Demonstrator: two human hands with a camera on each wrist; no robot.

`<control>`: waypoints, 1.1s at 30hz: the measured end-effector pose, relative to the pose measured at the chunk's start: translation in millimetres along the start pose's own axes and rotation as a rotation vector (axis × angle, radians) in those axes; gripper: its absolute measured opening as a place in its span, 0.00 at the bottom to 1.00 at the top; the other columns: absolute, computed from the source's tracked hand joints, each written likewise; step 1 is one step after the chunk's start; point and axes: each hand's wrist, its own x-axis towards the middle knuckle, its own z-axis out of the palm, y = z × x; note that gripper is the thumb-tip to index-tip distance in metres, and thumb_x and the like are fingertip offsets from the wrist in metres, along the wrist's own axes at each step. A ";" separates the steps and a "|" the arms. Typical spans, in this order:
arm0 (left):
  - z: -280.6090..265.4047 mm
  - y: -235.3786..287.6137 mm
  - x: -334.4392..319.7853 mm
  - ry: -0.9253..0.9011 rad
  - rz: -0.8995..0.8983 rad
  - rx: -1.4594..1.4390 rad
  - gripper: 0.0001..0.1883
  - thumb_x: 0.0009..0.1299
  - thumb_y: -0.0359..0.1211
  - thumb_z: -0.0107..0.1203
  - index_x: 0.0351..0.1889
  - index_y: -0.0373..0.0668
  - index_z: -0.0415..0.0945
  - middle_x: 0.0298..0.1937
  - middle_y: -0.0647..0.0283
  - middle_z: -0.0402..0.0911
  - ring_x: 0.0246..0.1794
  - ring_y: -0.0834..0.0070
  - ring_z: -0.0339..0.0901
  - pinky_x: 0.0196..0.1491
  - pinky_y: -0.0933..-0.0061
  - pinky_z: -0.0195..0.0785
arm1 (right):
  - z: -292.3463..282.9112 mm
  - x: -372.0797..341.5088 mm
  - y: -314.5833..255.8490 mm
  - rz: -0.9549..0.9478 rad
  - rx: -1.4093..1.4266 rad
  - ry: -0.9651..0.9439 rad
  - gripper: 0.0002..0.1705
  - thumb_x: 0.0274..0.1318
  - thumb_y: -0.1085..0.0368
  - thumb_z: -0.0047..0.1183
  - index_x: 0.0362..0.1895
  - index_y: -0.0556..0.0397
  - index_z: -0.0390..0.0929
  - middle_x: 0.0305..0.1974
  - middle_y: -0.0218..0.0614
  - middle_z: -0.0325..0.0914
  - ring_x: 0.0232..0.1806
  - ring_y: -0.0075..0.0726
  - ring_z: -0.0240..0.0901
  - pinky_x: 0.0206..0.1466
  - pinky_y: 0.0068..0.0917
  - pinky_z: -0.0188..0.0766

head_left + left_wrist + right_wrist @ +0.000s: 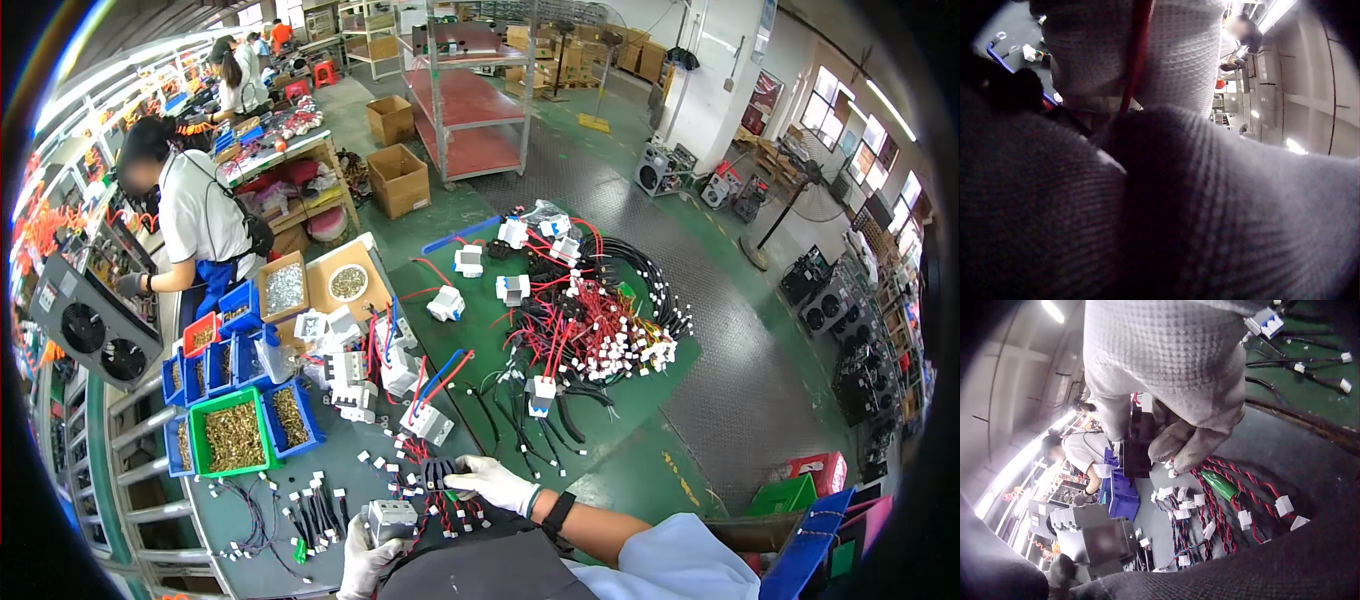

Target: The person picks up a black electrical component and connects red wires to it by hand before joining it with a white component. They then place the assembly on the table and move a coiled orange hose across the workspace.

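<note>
In the head view, my gloved left hand (366, 562) grips a grey-white block that looks like a circuit breaker (392, 518), low over the table's front edge. Just right of it, my gloved right hand (500, 486) pinches a black ribbed block (437, 473) between thumb and fingers. The right wrist view shows this black block (1137, 449) under the fingertips, with the grey breaker (1094, 536) beyond. Below the right hand lie twisted red-and-black wires (1213, 515) with white connectors. Glove fabric (1179, 56) fills most of the left wrist view, crossed by a red wire (1139, 56).
More wired breakers (428, 422) stand farther back. Left are a green bin (272, 430) and several blue bins (318, 440) of brass screws. Short black cables (318, 512) lie near the front. A heap of cables (600, 330) spreads at the right. Another person (205, 215) works at the left.
</note>
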 end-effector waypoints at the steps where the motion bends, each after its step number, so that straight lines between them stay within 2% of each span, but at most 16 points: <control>1: -1.7 -0.4 0.7 -0.016 0.000 0.025 0.35 0.54 0.17 0.60 0.61 0.29 0.56 0.56 0.47 0.74 0.52 0.63 0.79 0.51 0.64 0.78 | -0.3 -0.1 0.7 0.003 -0.010 0.011 0.27 0.62 0.54 0.58 0.55 0.63 0.72 0.45 0.36 0.77 0.43 0.25 0.76 0.46 0.26 0.77; 5: 2.7 2.3 -4.2 -0.013 -0.027 -0.043 0.36 0.55 0.19 0.62 0.61 0.29 0.57 0.56 0.48 0.74 0.52 0.64 0.79 0.52 0.65 0.78 | -1.2 0.2 -0.9 0.027 -0.039 0.007 0.27 0.62 0.54 0.58 0.55 0.63 0.72 0.45 0.36 0.77 0.42 0.25 0.75 0.47 0.26 0.77; 7: 14.6 10.6 -11.9 0.038 0.266 0.156 0.29 0.65 0.42 0.65 0.58 0.36 0.71 0.44 0.66 0.78 0.39 0.80 0.75 0.44 0.79 0.69 | -1.0 1.6 0.9 0.002 -0.035 0.011 0.26 0.62 0.54 0.58 0.54 0.63 0.73 0.43 0.35 0.78 0.40 0.24 0.75 0.46 0.26 0.76; 8: 9.8 5.7 -9.0 0.041 0.264 0.157 0.29 0.65 0.42 0.65 0.58 0.36 0.71 0.44 0.66 0.78 0.39 0.80 0.75 0.44 0.79 0.69 | -2.8 3.2 4.9 0.003 -0.034 0.008 0.26 0.62 0.54 0.58 0.54 0.63 0.73 0.43 0.35 0.78 0.40 0.24 0.75 0.46 0.26 0.76; 10: -8.2 -8.6 2.9 -0.010 0.025 -0.012 0.38 0.56 0.20 0.65 0.63 0.29 0.55 0.53 0.49 0.75 0.48 0.66 0.79 0.47 0.66 0.78 | -6.8 9.3 14.1 -0.009 -0.161 0.023 0.26 0.60 0.54 0.60 0.52 0.63 0.74 0.42 0.36 0.79 0.40 0.25 0.77 0.44 0.25 0.77; 12: -13.4 -12.7 7.8 -0.117 0.038 -0.134 0.37 0.57 0.20 0.64 0.63 0.30 0.56 0.55 0.49 0.75 0.50 0.64 0.79 0.49 0.64 0.77 | -4.9 3.3 8.2 -0.014 -0.076 0.024 0.28 0.60 0.54 0.60 0.54 0.64 0.73 0.42 0.37 0.80 0.39 0.26 0.77 0.45 0.26 0.76; 14: -7.0 -6.6 1.9 -0.022 -0.006 -0.092 0.37 0.59 0.20 0.64 0.64 0.30 0.55 0.57 0.50 0.75 0.52 0.65 0.78 0.53 0.65 0.75 | -4.7 3.7 10.6 -0.027 -0.026 0.023 0.27 0.60 0.56 0.60 0.54 0.65 0.73 0.43 0.38 0.80 0.40 0.26 0.77 0.46 0.27 0.76; 16: -24.3 -26.5 10.3 -0.032 -0.009 0.012 0.37 0.59 0.19 0.64 0.65 0.31 0.54 0.58 0.52 0.74 0.55 0.67 0.76 0.56 0.67 0.73 | -4.4 3.2 8.5 0.008 -0.019 0.035 0.26 0.60 0.57 0.60 0.53 0.65 0.73 0.43 0.39 0.80 0.40 0.26 0.77 0.46 0.26 0.77; 17: -23.7 -20.8 8.4 -0.026 -0.053 -0.064 0.38 0.59 0.20 0.65 0.65 0.31 0.55 0.58 0.54 0.74 0.55 0.70 0.76 0.58 0.69 0.72 | -5.3 4.8 12.4 0.003 -0.017 0.039 0.25 0.59 0.58 0.61 0.52 0.65 0.73 0.43 0.38 0.80 0.40 0.25 0.77 0.45 0.25 0.76; 18: -27.6 -19.4 12.2 -0.061 -0.037 -0.054 0.38 0.59 0.20 0.64 0.65 0.32 0.55 0.58 0.55 0.74 0.56 0.68 0.75 0.58 0.68 0.72 | -5.3 5.9 12.1 0.001 -0.035 0.032 0.23 0.60 0.58 0.61 0.50 0.65 0.74 0.41 0.36 0.80 0.39 0.24 0.77 0.44 0.25 0.76; 22: -22.6 10.5 3.0 0.051 -0.018 -0.021 0.36 0.60 0.18 0.60 0.66 0.32 0.55 0.61 0.53 0.70 0.56 0.65 0.76 0.57 0.63 0.74 | -4.7 9.3 18.3 -0.026 0.002 0.035 0.19 0.60 0.59 0.60 0.44 0.64 0.75 0.37 0.34 0.80 0.36 0.23 0.76 0.43 0.24 0.76; 24: -25.1 6.4 5.4 0.081 0.075 -0.103 0.36 0.59 0.23 0.63 0.65 0.33 0.58 0.58 0.56 0.74 0.51 0.70 0.78 0.52 0.70 0.74 | -6.0 8.2 14.9 -0.047 -0.129 0.045 0.19 0.60 0.58 0.60 0.43 0.63 0.75 0.38 0.35 0.80 0.37 0.22 0.75 0.43 0.25 0.75; 25: -29.1 9.1 7.9 0.054 0.061 -0.092 0.36 0.58 0.22 0.63 0.65 0.33 0.59 0.58 0.57 0.75 0.53 0.69 0.77 0.52 0.70 0.74 | -3.4 0.9 4.5 -0.064 -0.162 0.046 0.22 0.60 0.57 0.60 0.45 0.64 0.75 0.39 0.36 0.79 0.38 0.23 0.75 0.44 0.25 0.74; 27: -20.0 24.3 12.8 0.027 0.129 -0.038 0.35 0.58 0.20 0.60 0.64 0.33 0.58 0.57 0.54 0.74 0.51 0.66 0.78 0.52 0.67 0.75 | -7.9 6.7 15.2 -0.026 -0.143 -0.002 0.24 0.61 0.58 0.59 0.53 0.65 0.73 0.44 0.36 0.80 0.42 0.25 0.77 0.47 0.27 0.75; 28: -28.7 19.8 18.4 0.024 0.138 -0.003 0.34 0.59 0.19 0.58 0.64 0.32 0.57 0.58 0.52 0.73 0.48 0.65 0.80 0.51 0.66 0.76 | -8.5 6.6 14.9 -0.021 -0.133 0.005 0.24 0.61 0.58 0.59 0.53 0.64 0.74 0.43 0.36 0.80 0.42 0.25 0.77 0.47 0.27 0.76; 33: -46.0 27.8 50.3 0.066 0.072 0.074 0.33 0.57 0.17 0.57 0.61 0.33 0.56 0.46 0.56 0.78 0.36 0.72 0.81 0.39 0.76 0.77 | -23.6 -0.1 5.8 -0.056 0.076 0.159 0.24 0.60 0.60 0.59 0.54 0.63 0.72 0.44 0.36 0.79 0.42 0.26 0.76 0.46 0.26 0.76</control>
